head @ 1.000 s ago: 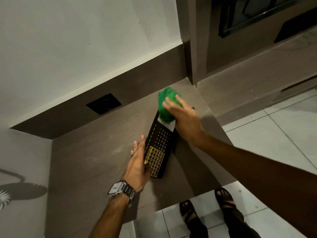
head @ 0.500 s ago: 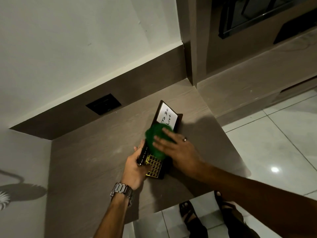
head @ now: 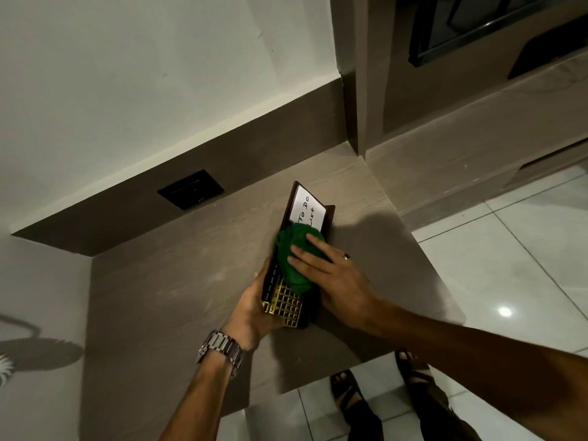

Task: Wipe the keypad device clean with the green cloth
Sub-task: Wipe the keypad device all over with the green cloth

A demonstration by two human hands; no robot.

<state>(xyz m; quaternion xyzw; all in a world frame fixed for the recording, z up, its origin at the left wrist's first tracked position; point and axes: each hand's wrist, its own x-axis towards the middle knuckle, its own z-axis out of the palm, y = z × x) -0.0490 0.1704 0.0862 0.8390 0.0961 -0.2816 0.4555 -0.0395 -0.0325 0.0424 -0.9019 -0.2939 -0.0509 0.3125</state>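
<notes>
Your right hand (head: 331,275) presses the cloth (head: 294,257) flat-fingered on the middle of the device (head: 286,300), which lies on the counter (head: 178,281). Your left hand (head: 254,308) grips the device's near-left edge. A "To Do List" note (head: 307,210) shows at its far end.

A brown wood-grain counter (head: 178,281) carries the keypad device (head: 286,300), lying flat near its front corner.

My left hand (head: 254,305), a steel-link watch on the wrist, curls around the near left edge of the black, gold-keyed keypad device (head: 288,302); my right hand (head: 331,275), fingers flat and extended, presses the crumpled green cloth (head: 291,249) onto it.
</notes>
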